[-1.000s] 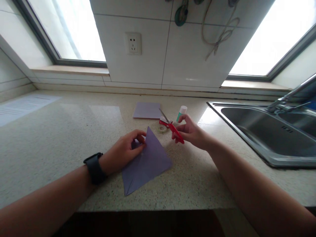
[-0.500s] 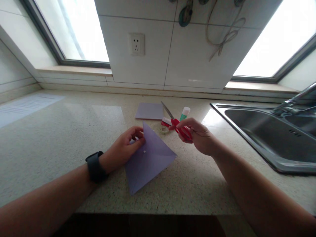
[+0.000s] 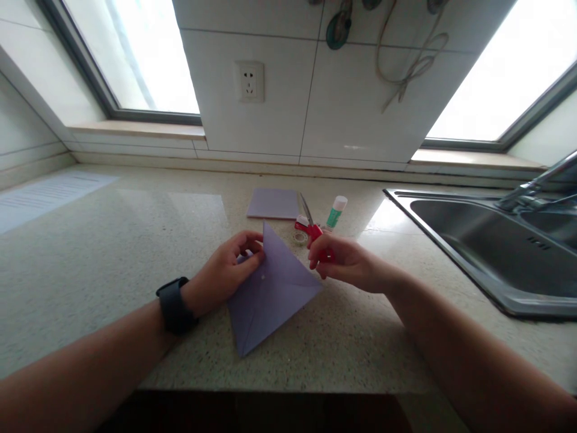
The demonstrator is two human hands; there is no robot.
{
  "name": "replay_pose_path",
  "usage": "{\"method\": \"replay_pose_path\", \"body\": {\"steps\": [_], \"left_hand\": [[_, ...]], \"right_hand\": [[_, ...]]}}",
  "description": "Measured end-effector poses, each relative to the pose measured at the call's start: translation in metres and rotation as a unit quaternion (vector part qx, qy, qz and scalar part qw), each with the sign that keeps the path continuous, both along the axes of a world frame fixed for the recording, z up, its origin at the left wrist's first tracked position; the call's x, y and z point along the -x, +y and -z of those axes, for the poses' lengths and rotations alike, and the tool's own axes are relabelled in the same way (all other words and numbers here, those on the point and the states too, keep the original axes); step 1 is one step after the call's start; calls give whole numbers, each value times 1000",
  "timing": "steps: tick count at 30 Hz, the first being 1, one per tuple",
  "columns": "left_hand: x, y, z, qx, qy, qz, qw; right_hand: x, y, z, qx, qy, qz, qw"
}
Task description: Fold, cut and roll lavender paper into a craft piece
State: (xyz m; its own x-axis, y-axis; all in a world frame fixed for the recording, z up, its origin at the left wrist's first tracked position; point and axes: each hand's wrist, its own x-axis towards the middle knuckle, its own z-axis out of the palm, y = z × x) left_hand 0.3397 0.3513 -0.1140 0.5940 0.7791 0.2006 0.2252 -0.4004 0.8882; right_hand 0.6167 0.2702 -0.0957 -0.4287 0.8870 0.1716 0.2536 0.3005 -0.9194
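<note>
Pinching purple paper [image 3: 273, 288], left fingers [image 3: 246, 239] bent and clamped on its edge, right fingers [image 3: 321, 243] curled around red scissors [image 3: 314, 229]

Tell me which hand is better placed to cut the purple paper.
Probably the right hand: it holds the red-handled scissors near the purple paper, while the left hand is occupied holding that paper.

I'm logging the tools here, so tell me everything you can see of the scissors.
The scissors have red, plastic-looking handles and slim, metal-looking blades, which appear closed. The right hand holds them by the handles, its fingers partly covering these. They point forward, the blades clear of the purple paper.
</note>
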Motion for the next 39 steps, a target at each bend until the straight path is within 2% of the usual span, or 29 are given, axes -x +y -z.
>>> {"method": "replay_pose_path", "body": {"steps": [7,14,15,17,19,21,23,26,28,35,39], "left_hand": [[0,0,-1,-11,-11,-40,999],[-1,3,7,-29,-7,-53,998],[-1,3,8,-54,-5,-67,996],[0,-1,7,-148,2,-118,982],[0,-7,2,-270,22,-156,950],[1,-14,-6,-357,58,-129,923],[2,-18,-16,-390,88,-56,915],[0,-18,-28,-388,128,35,912],[-2,-15,-35,-383,156,67,908],[-11,-10,-53,-304,194,104,927],[-14,-14,-58,-206,187,132,951]], "right_hand": [[4,2,-8,-72,-110,13,991],[4,3,0,-68,-111,33,991],[4,4,1,-73,-111,39,990],[4,5,3,-81,-111,53,989],[5,6,3,-88,-114,62,988],[5,6,2,-103,-120,61,986],[6,5,0,-124,-126,56,983],[6,4,-3,-148,-132,47,979],[5,3,-5,-154,-134,39,978],[5,0,-13,-155,-139,19,978],[6,-2,-14,-150,-148,22,977]]}}
